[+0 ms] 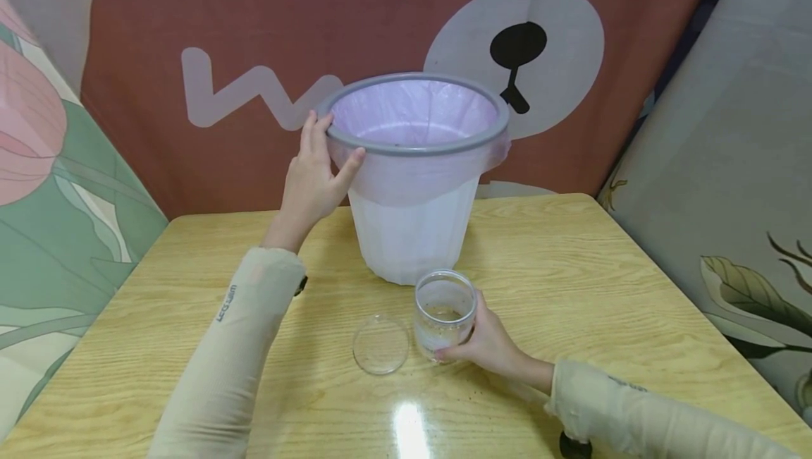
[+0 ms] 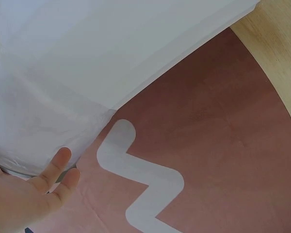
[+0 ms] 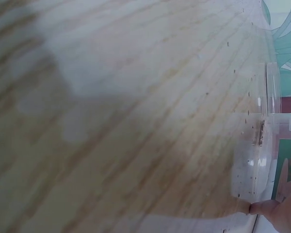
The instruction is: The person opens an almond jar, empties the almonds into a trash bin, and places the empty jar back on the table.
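A white trash bin (image 1: 412,233) stands upright, with a translucent pinkish bag (image 1: 419,106) lining it, folded over under the grey rim (image 1: 412,150). My left hand (image 1: 314,180) rests spread against the bin's upper left side, its fingers at the rim and the thumb on the front. In the left wrist view, fingers (image 2: 60,167) touch the bagged edge. With my right hand (image 1: 488,343) I grip a clear jar (image 1: 444,311) by its right side, in front of the bin. Dark specks show inside the jar, which is uncovered. A clear round lid (image 1: 380,345) lies left of it.
The wooden table (image 1: 558,268) carries a few tiny dark specks near the jar. Behind it hangs a reddish-brown printed cloth (image 1: 241,15). Patterned cloths close in the left side (image 1: 57,233) and the right side (image 1: 691,184).
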The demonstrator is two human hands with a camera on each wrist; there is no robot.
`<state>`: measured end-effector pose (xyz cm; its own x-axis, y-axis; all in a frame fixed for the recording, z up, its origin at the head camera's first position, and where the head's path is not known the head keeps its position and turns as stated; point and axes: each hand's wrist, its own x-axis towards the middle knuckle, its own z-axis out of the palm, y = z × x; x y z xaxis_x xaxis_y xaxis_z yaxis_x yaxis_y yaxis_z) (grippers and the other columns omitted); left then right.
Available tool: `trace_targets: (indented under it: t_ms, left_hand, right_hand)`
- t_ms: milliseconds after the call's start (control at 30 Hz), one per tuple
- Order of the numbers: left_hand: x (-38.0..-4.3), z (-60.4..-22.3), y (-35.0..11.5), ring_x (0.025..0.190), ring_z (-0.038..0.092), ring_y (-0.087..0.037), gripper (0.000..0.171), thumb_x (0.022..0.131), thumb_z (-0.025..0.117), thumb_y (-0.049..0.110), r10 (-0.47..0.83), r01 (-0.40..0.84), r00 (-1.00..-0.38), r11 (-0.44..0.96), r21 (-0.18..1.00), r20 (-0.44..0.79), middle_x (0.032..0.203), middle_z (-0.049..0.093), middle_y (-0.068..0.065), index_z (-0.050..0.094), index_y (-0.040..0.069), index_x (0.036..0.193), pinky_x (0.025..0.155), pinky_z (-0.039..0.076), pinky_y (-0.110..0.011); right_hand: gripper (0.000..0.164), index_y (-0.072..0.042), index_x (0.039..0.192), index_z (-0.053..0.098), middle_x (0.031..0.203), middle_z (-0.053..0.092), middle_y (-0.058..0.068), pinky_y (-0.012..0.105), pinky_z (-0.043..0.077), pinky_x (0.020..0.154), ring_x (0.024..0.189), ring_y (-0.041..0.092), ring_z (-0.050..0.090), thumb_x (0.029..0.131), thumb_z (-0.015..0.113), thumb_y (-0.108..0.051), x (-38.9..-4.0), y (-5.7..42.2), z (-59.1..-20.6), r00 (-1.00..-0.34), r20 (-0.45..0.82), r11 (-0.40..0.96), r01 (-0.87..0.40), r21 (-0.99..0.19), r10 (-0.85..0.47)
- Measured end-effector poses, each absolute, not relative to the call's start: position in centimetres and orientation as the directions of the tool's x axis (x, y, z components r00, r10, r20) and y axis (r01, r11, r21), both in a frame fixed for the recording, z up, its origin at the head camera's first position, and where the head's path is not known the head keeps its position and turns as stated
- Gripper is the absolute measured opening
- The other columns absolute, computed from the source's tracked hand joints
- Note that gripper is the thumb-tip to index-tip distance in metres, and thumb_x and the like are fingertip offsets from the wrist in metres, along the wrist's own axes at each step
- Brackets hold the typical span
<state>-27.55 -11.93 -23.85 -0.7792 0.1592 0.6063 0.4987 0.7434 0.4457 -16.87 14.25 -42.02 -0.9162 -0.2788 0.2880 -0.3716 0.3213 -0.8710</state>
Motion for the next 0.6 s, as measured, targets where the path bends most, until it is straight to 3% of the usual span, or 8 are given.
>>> trace_targets:
  t_ms: [200, 433, 600]
  left_hand:
    - [-27.5, -23.8, -11.9, 0.098, 0.047, -0.045, 0.08, 0.085, 0.035, 0.061, 0.162, 0.501, -0.778, 0.742, 0.445, 0.606, 0.146, 0.008, -0.017, 0.018, 0.007, 0.141, 0.085, 0.034, -0.056]
    - [-27.6, -23.8, -12.0, 0.1, 0.046, -0.045, 0.08, 0.085, 0.036, 0.06, 0.162, 0.502, -0.777, 0.742, 0.444, 0.608, 0.146, 0.008, -0.017, 0.018, 0.007, 0.141, 0.086, 0.033, -0.056]
    - [-27.6, -23.8, -12.0, 0.104, 0.044, -0.045, 0.08, 0.085, 0.036, 0.06, 0.16, 0.496, -0.784, 0.742, 0.451, 0.6, 0.146, 0.007, -0.016, 0.017, 0.007, 0.141, 0.086, 0.034, -0.056]
  right_hand:
    - [0.102, -0.004, 0.131, 0.027, 0.123, 0.049, 0.015, 0.049, 0.032, 0.092, 0.111, 0.032, 0.045, 0.05, 0.087, -0.017, -16.7, 14.2, -41.7, -0.92, 0.277, 0.341, -0.365, -0.866, -0.279]
    - [0.101, 0.006, 0.131, 0.025, 0.119, 0.048, 0.026, 0.056, 0.031, 0.09, 0.108, 0.043, 0.045, 0.05, 0.085, -0.003, -15.6, 13.6, -39.8, -0.907, 0.307, 0.322, -0.393, -0.861, -0.287]
    - [0.104, -0.001, 0.134, 0.023, 0.121, 0.048, 0.019, 0.053, 0.033, 0.09, 0.109, 0.037, 0.046, 0.053, 0.086, -0.015, -16.3, 14.0, -41.0, -0.903, 0.296, 0.349, -0.398, -0.848, -0.312]
